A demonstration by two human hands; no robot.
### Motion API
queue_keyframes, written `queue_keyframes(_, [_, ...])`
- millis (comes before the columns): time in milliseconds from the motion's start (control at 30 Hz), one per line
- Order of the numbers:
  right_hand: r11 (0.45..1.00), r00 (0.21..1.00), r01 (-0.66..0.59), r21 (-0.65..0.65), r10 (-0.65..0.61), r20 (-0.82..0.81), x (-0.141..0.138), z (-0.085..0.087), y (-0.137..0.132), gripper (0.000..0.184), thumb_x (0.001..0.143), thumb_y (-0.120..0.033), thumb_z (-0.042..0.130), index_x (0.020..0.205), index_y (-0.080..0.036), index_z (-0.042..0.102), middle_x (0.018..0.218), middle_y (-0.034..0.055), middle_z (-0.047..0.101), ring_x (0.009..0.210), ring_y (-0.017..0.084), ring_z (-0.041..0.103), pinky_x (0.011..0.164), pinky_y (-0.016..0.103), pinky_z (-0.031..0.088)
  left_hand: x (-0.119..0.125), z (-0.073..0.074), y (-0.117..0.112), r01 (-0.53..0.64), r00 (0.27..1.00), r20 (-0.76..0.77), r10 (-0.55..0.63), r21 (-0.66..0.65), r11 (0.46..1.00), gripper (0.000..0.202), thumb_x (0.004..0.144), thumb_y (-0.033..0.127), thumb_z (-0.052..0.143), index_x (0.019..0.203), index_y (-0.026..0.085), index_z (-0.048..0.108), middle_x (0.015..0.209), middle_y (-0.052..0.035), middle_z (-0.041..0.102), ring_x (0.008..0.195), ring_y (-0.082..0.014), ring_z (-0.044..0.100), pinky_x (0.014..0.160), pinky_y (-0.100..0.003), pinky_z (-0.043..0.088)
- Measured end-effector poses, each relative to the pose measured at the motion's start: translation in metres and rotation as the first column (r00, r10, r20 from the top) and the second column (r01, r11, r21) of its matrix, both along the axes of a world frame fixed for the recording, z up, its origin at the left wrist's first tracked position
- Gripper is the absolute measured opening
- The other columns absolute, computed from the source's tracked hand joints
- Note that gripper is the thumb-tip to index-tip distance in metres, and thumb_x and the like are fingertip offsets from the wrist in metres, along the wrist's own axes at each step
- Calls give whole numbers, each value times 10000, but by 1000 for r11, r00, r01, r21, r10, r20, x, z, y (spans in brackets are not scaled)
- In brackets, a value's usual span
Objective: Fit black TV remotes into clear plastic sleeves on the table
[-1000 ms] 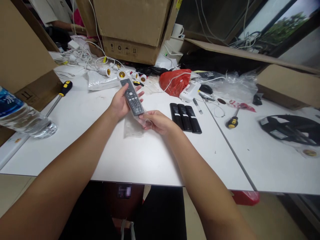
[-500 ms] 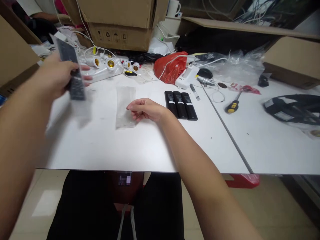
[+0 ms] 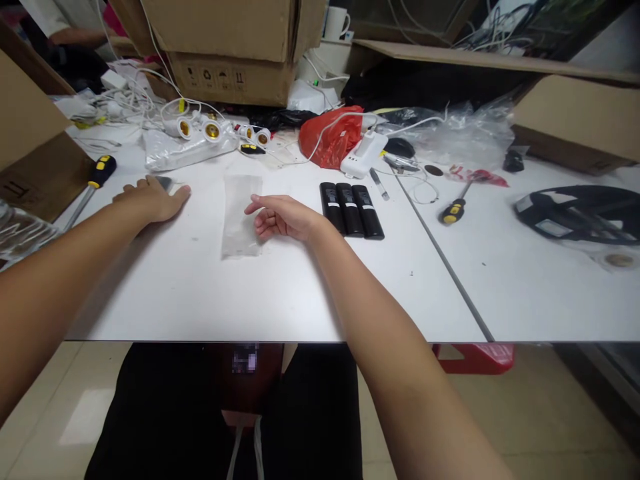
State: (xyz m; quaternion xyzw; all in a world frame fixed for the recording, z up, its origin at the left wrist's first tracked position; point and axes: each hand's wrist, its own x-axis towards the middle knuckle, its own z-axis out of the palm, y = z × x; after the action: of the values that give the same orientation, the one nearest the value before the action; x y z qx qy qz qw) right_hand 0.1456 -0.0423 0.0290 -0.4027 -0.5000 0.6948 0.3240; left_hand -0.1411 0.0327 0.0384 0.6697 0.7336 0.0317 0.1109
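At the left of the table my left hand (image 3: 150, 199) is down low, its fingers and thumb closed from above over a black flat object in a clear plastic sleeve (image 3: 164, 181). Only a dark end shows beyond the knuckles; the rest is hidden. My right hand (image 3: 283, 217) hovers at the right edge of a flat clear plastic bag (image 3: 237, 220), index finger stretched out, the others loosely bent, nothing visible in them. To its right lie three black oblong devices (image 3: 351, 210) with white labels, side by side.
A screwdriver (image 3: 95, 180) lies left of my left hand, another screwdriver (image 3: 457, 207) at right. Behind are lamp sockets (image 3: 211, 131), a red plastic bag (image 3: 330, 137), a power strip (image 3: 363, 155) and cardboard boxes (image 3: 225, 33). Another person's arm (image 3: 83, 35) shows far left.
My left hand has come down to the table with the sleeved black object, which was raised and upright before. My right hand's fingers have spread from a pinch. The view has shifted slightly.
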Motion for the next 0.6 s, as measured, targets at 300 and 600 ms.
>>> queue_keyframes(300, [437,169,268,859,-899,405,35,-11,15,177,935,-227,537,1006,-161,684,1019,107,679,1029,263,578,956,408,432,5,-2,-17,92,994,36,-103,218,971,1026,999,685,359,1529,-174,175,1609,-395,186,1460,-561,200,1099,-780,213])
queue_keyframes(600, [633,-96,173,754,-751,653,27,-13,11,422,892,-278,593,1264,-83,638,1311,232,587,1235,405,490,999,540,394,59,59,-186,447,628,531,-569,352,822,362,961,432,548,701,233,704,687,35,697,661,-129,633,614,-252,473])
